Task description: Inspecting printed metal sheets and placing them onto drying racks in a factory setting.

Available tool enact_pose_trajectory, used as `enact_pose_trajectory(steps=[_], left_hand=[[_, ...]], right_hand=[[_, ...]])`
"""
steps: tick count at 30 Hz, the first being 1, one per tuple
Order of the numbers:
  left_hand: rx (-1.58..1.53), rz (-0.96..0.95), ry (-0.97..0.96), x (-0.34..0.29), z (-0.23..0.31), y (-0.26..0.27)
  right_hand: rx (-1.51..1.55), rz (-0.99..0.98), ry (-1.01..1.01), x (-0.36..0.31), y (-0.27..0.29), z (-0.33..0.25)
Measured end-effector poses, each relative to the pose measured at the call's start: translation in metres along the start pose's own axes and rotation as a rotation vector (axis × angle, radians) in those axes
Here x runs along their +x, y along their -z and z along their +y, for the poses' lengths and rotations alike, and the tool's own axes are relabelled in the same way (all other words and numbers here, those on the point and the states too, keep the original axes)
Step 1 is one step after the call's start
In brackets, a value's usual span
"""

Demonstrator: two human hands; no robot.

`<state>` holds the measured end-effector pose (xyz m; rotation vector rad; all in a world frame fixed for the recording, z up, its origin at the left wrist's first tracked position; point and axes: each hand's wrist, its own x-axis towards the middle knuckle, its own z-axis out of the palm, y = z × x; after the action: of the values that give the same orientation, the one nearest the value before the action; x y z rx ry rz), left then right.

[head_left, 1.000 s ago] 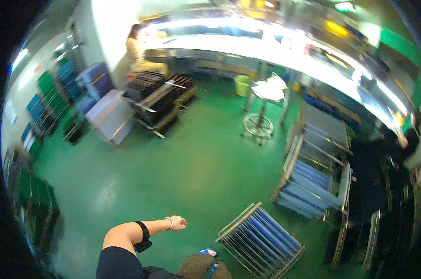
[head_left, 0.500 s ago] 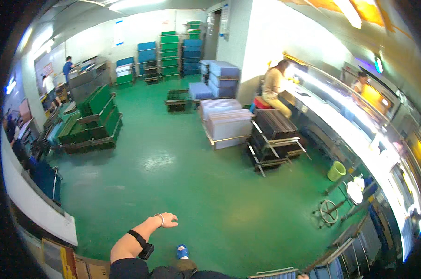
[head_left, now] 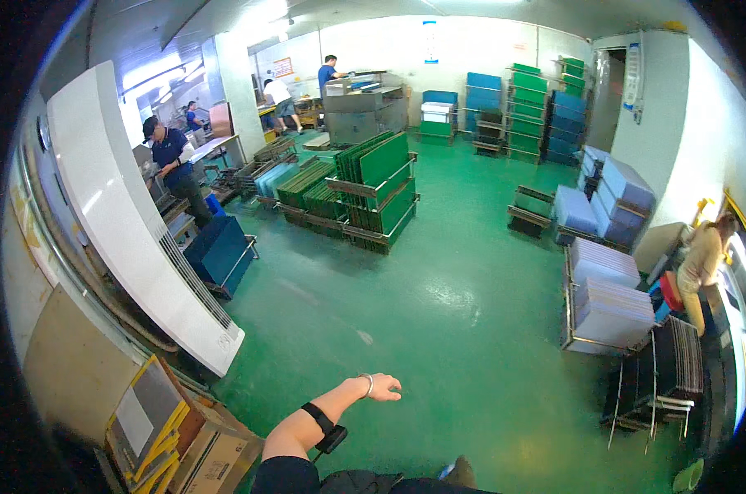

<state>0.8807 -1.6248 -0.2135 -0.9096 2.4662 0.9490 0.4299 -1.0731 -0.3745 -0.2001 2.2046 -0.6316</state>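
Bracelet (head_left: 369,385) and strap (head_left: 317,417), one each, circle left arm (head_left: 339,403).

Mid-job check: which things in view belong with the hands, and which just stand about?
At the hands:
left hand, seemingly empty, over the green floor
silver bracelet and black armband, worn on that arm
right hand, out of view

Standing about, clear of the left hand:
cardboard box, lower left
white slatted unit, left
green panels in racks
pale panels and dark panels, right

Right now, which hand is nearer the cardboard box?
Left, as far as shows: your left hand is right of the cardboard box, apart; right hand is out of view.
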Motion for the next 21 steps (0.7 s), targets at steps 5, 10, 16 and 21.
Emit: enact_pose_trajectory(steps=[5,10,16,21], left_hand=[[0.026,0.099,0.038,0.056,-0.033,0.075],[-0.111,0.23,0.168,0.072,-0.041,0.174],[-0.085,0.223,0.441,0.086,-0.1,0.228],[-0.332,0.097,0.541,0.15,-0.122,0.29]], right_hand=[[-0.157,-0.094,0.225,0.1,-0.019,-0.144],[-0.28,-0.126,0.641,0.254,-0.047,-0.32],[-0.381,-0.051,0.94,0.347,-0.061,-0.454],[-0.495,0.011,0.765,0.381,-0.074,-0.602]])
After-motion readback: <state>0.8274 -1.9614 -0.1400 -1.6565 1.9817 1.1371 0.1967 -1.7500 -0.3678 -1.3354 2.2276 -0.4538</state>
